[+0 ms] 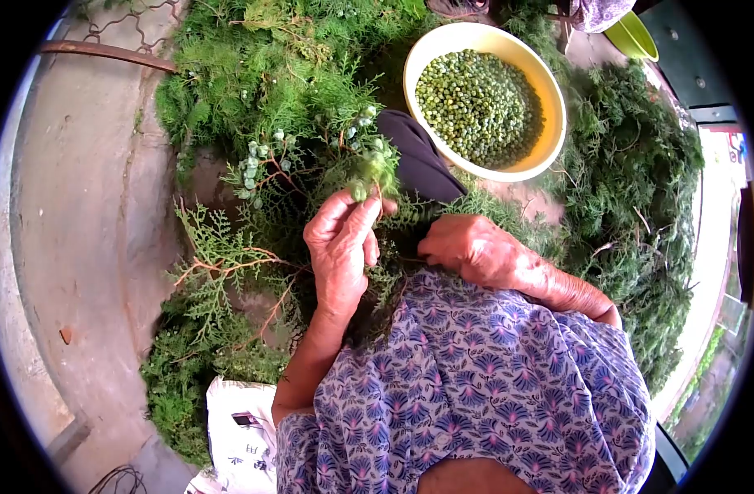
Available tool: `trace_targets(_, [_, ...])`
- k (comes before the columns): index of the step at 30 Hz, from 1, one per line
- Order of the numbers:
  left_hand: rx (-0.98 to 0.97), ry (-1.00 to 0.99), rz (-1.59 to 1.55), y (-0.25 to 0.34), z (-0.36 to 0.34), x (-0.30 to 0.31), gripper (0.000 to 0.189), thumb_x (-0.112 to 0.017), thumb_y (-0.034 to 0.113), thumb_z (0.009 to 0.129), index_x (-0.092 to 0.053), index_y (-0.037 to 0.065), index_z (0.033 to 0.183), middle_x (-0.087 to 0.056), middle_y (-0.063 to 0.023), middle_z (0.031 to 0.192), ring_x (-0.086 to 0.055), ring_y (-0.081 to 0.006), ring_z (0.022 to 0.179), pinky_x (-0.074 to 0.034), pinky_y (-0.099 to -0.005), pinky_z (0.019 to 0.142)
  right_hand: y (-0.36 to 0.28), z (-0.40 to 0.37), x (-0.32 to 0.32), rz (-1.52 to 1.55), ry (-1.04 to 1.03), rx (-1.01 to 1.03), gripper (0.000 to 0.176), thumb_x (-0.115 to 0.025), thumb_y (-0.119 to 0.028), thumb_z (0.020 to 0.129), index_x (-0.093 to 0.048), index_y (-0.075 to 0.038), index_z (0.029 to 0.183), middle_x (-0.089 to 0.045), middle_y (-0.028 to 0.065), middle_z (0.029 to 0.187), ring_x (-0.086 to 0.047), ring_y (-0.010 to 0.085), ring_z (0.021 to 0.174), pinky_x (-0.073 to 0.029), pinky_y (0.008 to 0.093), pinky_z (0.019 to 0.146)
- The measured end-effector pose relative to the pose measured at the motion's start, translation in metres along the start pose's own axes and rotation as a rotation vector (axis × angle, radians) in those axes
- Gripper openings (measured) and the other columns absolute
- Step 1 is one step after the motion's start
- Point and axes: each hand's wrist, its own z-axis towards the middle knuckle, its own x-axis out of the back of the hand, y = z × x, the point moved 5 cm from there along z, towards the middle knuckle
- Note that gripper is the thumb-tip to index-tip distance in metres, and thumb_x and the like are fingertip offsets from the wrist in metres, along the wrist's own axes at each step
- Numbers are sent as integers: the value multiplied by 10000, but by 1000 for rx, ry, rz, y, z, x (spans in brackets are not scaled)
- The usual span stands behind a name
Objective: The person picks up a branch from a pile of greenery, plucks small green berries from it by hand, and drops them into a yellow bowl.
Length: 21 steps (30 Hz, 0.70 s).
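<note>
My left hand (342,239) pinches a thin green sprig (375,169) between thumb and fingers, its tip slightly blurred. To its right my right hand (472,249) is curled with the knuckles up, beside dark foliage just above the patterned shirt; whatever its fingers hold is hidden. Pale green cones (252,165) hang on a branch up and left of my left hand. A yellow basin (556,99) full of small green cones (476,107) stands beyond my right hand. A dark cloth (414,156) lies between my hands and the basin.
Cut green branches (253,66) spread over the ground at upper left, with another heap (632,181) on the right. A white printed sack (241,428) lies at lower left, near the concrete floor (81,247). A green container (632,37) sits at upper right, near another person's patterned clothing (599,12).
</note>
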Motion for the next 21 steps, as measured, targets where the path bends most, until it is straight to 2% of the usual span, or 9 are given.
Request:
trace_targets(1, [-18,1,-9,-1,0,1,103,-578,90,862,-614,19,929,-632,-83,751,-368,-32,398,-308,-170,373,0,2,1,-3,-1,3,145,-590,-13,670,-569,-14,813,-545,109,727,-572,273,762,-465,381,654])
trace_targets(4, [-71,-10,26,1,-3,0,109,-586,96,860,-618,32,943,-603,-59,701,-365,-21,413,-292,-162,376,-2,7,26,96,410,-43,178,-631,43,728,-612,-2,899,-607,128,787,-607,270,770,-490,339,664])
trace_targets(6, [-108,8,111,1,-5,1,119,-596,101,855,-618,28,946,-591,-46,688,-364,-14,430,-283,-158,382,-12,12,42,18,481,-91,161,-645,13,746,-611,-6,902,-609,113,801,-606,242,760,-487,324,666])
trace_targets(8, [-99,10,114,2,-6,2,130,-612,106,844,-620,30,949,-584,-36,675,-366,-12,442,-277,-155,391,-13,15,54,113,652,-75,173,-653,6,744,-610,-14,911,-610,96,815,-608,221,771,-482,312,671])
trace_targets(10, [-66,-5,5,0,-6,5,213,-628,80,826,-622,18,1030,-593,-20,681,-420,-8,496,-291,-161,422,-15,27,57,54,652,17,217,-661,-6,747,-608,-33,956,-611,79,841,-601,196,758,-475,295,673])
trace_targets(12, [-36,3,-3,0,-7,7,212,-635,71,815,-628,11,1018,-584,-14,675,-437,-20,518,-302,-168,445,-3,40,45,399,451,-225,269,-671,-22,747,-602,-46,1005,-613,73,867,-587,181,769,-470,285,682])
trace_targets(13, [-67,-4,3,-1,-6,8,204,-636,73,814,-632,8,1008,-578,-9,672,-441,-26,523,-308,-173,453,-3,42,42,405,426,-168,318,-685,-34,737,-596,-57,1041,-614,68,913,-571,163,791,-464,277,689])
trace_targets(16, [-106,14,47,-1,-4,7,155,-622,97,822,-619,-8,936,-509,-2,607,-426,-55,499,-324,-196,434,-7,49,38,172,474,72,330,-701,-36,711,-608,-61,1027,-604,76,929,-593,219,841,-482,312,713])
trace_targets(21, [-162,32,112,1,-5,7,151,-631,100,810,-627,-18,903,-495,24,602,-400,-38,493,-312,-190,435,-13,50,34,125,428,18,322,-701,-115,725,-610,-59,1028,-575,108,860,-597,270,819,-489,338,703])
